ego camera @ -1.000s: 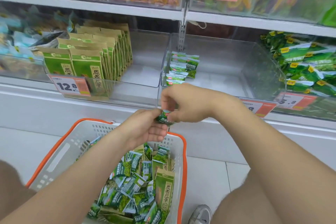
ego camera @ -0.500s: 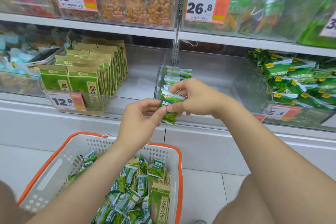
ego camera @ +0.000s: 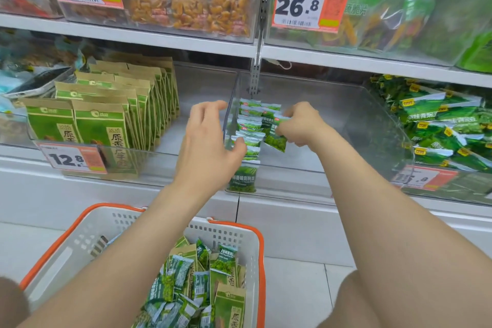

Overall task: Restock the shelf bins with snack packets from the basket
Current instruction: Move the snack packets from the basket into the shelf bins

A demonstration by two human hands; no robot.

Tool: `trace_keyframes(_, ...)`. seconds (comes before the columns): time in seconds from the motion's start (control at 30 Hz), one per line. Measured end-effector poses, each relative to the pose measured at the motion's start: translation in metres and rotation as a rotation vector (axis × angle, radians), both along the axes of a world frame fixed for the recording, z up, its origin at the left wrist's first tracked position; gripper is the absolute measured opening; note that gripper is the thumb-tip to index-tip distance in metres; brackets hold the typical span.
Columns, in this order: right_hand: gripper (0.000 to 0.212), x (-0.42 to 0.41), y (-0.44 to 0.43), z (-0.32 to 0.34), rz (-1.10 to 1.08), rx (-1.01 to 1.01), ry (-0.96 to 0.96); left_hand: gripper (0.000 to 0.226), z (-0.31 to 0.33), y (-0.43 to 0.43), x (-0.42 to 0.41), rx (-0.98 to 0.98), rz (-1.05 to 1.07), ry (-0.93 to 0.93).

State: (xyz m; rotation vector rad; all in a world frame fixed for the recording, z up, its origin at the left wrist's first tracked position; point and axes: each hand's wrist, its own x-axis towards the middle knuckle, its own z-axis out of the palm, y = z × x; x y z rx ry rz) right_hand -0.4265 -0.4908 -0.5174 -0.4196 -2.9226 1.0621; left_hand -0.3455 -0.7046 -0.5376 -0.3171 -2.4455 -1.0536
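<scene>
My right hand (ego camera: 299,125) pinches a small green pea packet (ego camera: 277,138) inside the clear middle bin (ego camera: 346,114), beside a row of matching packets (ego camera: 249,136) lined up along the bin's left wall. My left hand (ego camera: 206,146) hovers at that wall with fingers loosely spread, its thumb touching the row, holding nothing. Below, the white basket with an orange rim (ego camera: 80,237) holds several green pea packets (ego camera: 181,282) and brown-green seed packets.
A bin of upright brown-green seed packets (ego camera: 106,120) stands to the left, a bin of loose green packets (ego camera: 439,125) to the right. The upper shelf (ego camera: 159,37) carries bins with price tags. My knees flank the basket on the tiled floor.
Both hands rose from above the basket to the middle bin. The left hand let go of the packet; the right hand carried it into the bin beside the row.
</scene>
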Motion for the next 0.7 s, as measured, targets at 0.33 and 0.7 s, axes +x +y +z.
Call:
trace_keyframes(0.33, 0.054, -0.058, -0.012, -0.026, 0.018, 0.352, -0.044, 0.039, 0.0, 0.0, -0.025, -0.056, 0.087, -0.097)
trace_keyframes(0.7, 0.008, -0.053, -0.013, -0.026, 0.06, 0.317, -0.104, 0.038, -0.006, 0.001, -0.028, 0.004, 0.073, -0.079)
